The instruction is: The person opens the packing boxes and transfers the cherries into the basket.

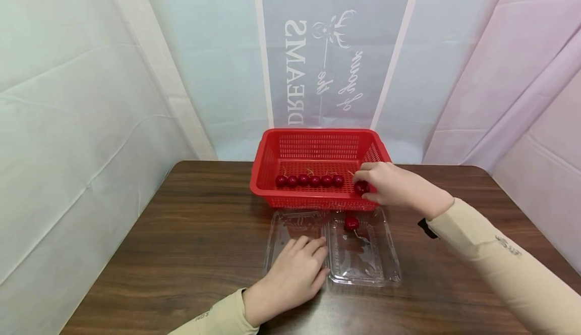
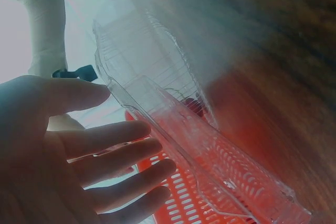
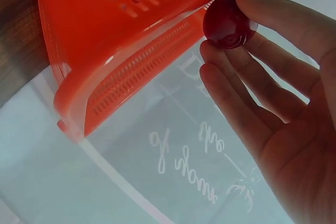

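My right hand pinches a dark red cherry between thumb and fingertips, over the right end of a red plastic basket. Inside the basket, several cherries with stems lie in a row, left of that hand. In front of the basket lies a clear plastic clamshell box, unfolded flat. One cherry with its stem sits in the box's right half. My left hand rests over the box's left half with relaxed fingers, its fingertips at the clear edge in the left wrist view.
A dark brown wooden table carries the basket and box. Behind it hangs a pale curtain with white lettering and a deer head. Pale fabric also borders the left and right sides.
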{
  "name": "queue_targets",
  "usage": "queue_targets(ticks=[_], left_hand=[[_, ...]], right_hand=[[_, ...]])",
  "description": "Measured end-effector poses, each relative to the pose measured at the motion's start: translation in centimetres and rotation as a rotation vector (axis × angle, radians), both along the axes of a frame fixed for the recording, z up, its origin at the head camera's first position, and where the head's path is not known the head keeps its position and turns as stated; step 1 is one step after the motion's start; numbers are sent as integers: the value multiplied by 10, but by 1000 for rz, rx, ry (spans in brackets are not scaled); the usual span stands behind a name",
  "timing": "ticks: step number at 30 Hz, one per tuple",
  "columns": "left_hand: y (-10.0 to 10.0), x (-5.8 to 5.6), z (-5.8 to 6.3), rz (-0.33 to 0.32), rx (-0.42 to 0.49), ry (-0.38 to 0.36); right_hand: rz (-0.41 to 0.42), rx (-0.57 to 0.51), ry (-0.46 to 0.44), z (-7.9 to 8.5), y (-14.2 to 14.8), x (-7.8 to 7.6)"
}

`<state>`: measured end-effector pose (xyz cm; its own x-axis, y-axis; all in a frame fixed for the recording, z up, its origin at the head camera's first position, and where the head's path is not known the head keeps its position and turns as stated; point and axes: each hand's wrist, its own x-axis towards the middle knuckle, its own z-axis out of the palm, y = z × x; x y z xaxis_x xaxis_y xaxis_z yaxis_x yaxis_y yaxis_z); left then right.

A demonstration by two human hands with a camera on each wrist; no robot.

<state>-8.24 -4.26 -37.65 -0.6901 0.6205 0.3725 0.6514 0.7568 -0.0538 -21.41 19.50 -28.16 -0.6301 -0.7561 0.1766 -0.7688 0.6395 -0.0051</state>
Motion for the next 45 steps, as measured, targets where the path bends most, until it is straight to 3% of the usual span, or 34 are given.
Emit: queue_targets(ticks=[21,36,45], left_hand=[[0,-2,-1,-8,8,27],[0,-2,-2,4,-10,-6],[1,-2,-3,-2,-1,10]], right_hand=[[9,-8,-27,5,-5,-29],[8,5,-41,6,-8,-48],[-27,34,-79,7,-14,-56]])
